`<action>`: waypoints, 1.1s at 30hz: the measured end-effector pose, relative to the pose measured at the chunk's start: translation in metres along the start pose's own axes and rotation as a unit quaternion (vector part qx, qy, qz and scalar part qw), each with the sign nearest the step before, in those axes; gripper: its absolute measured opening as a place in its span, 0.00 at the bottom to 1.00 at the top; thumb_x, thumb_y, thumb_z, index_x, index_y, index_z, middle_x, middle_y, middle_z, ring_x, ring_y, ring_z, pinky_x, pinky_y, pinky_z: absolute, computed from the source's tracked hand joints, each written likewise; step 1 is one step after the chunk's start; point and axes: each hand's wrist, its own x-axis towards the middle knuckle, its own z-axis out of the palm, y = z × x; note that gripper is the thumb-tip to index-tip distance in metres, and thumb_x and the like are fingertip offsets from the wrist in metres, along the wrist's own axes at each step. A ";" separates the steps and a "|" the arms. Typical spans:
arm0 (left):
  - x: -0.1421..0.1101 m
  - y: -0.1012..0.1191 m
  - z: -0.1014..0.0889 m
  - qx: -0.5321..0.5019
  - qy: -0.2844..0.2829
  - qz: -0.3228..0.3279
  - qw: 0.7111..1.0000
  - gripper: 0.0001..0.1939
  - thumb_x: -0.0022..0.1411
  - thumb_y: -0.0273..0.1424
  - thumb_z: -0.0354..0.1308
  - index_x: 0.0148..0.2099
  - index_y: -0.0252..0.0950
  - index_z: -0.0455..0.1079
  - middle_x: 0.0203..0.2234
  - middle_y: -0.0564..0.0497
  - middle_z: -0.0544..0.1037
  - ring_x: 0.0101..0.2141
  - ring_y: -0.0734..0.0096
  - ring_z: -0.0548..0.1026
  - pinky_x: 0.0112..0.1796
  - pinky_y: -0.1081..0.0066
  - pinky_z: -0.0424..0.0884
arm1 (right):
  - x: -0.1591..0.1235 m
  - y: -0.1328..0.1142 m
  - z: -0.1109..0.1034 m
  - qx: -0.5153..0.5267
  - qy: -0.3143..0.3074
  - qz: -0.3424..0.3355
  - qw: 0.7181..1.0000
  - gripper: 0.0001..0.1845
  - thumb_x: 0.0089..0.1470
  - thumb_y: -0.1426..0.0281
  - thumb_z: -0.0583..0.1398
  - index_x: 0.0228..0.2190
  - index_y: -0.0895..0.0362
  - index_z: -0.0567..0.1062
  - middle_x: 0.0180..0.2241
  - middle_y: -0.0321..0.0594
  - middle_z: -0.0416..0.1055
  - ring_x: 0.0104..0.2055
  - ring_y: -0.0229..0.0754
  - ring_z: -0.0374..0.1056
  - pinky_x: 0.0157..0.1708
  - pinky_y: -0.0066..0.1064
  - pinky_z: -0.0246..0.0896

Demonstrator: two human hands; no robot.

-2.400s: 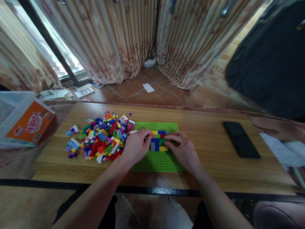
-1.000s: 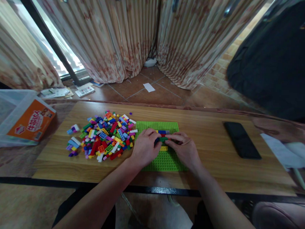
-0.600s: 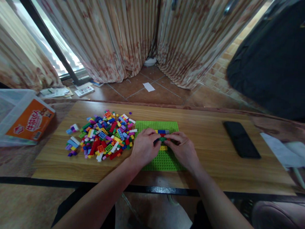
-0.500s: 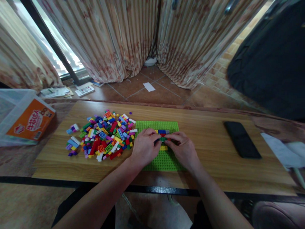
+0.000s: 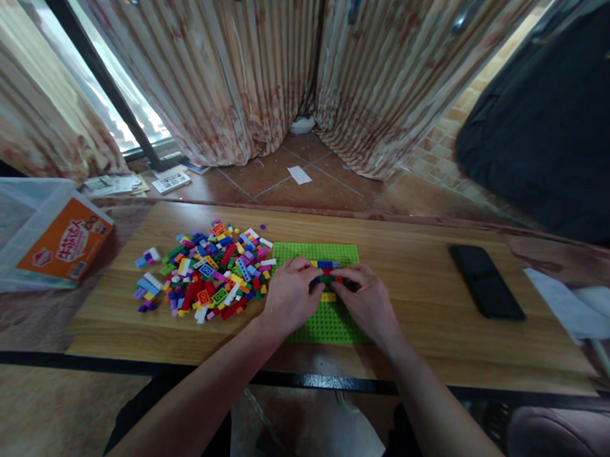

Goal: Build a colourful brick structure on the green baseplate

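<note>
Green brick [image 5: 326, 280] between left hand [image 5: 291, 296] and right hand [image 5: 368, 299], fingers [image 5: 347, 273] slightly parted.

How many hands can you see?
2. The left hand is on the brick pile's side of the green baseplate; the right hand is on the black smartphone's side.

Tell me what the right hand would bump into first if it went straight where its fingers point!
The right hand would probably meet the green piece by its fingertips first, then the left hand. Depth is hard to judge.
</note>
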 end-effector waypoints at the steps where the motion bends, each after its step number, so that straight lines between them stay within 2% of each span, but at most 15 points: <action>1: 0.000 0.000 0.000 -0.001 -0.001 0.001 1.000 0.10 0.61 0.31 0.60 0.44 0.38 0.77 0.39 0.48 0.76 0.41 0.61 0.73 0.44 0.61 0.72 | 0.000 0.000 0.000 0.003 0.000 0.002 1.000 0.09 0.48 0.67 0.63 0.34 0.49 0.82 0.36 0.39 0.74 0.36 0.42 0.70 0.41 0.37 0.66; 9: -0.006 0.002 -0.003 -0.004 0.011 0.017 1.000 0.11 0.63 0.29 0.56 0.46 0.37 0.75 0.42 0.46 0.76 0.43 0.60 0.73 0.46 0.60 0.71 | 0.005 0.011 -0.004 0.078 0.004 0.025 0.997 0.12 0.50 0.63 0.62 0.34 0.54 0.81 0.35 0.40 0.78 0.35 0.42 0.72 0.36 0.35 0.66; 15: -0.013 0.005 -0.005 0.031 -0.009 0.035 0.999 0.14 0.66 0.29 0.52 0.52 0.36 0.73 0.45 0.44 0.75 0.45 0.59 0.72 0.48 0.58 0.70 | 0.006 0.008 -0.003 0.036 0.005 0.028 0.999 0.09 0.49 0.64 0.62 0.29 0.54 0.81 0.31 0.39 0.77 0.32 0.42 0.71 0.35 0.35 0.65; 19: -0.015 0.008 -0.005 0.079 -0.034 0.041 0.995 0.16 0.68 0.31 0.50 0.54 0.38 0.72 0.47 0.45 0.75 0.44 0.58 0.71 0.45 0.57 0.69 | 0.007 0.004 -0.002 0.004 0.009 0.029 1.000 0.07 0.49 0.64 0.62 0.27 0.53 0.80 0.30 0.38 0.77 0.32 0.42 0.71 0.35 0.35 0.65; 24: -0.017 0.014 -0.005 0.126 -0.045 0.038 0.990 0.16 0.68 0.33 0.50 0.55 0.39 0.72 0.49 0.44 0.74 0.44 0.56 0.71 0.43 0.57 0.68 | 0.008 0.004 0.000 -0.001 0.008 0.034 0.999 0.08 0.48 0.64 0.62 0.26 0.53 0.80 0.30 0.38 0.77 0.32 0.42 0.71 0.35 0.35 0.64; 33: -0.018 0.022 -0.008 0.166 -0.079 0.023 0.983 0.18 0.69 0.36 0.50 0.57 0.38 0.70 0.51 0.43 0.72 0.46 0.53 0.70 0.43 0.55 0.68 | 0.009 0.003 0.001 -0.010 0.009 0.034 0.999 0.07 0.48 0.66 0.62 0.26 0.55 0.80 0.29 0.40 0.77 0.32 0.42 0.71 0.34 0.34 0.63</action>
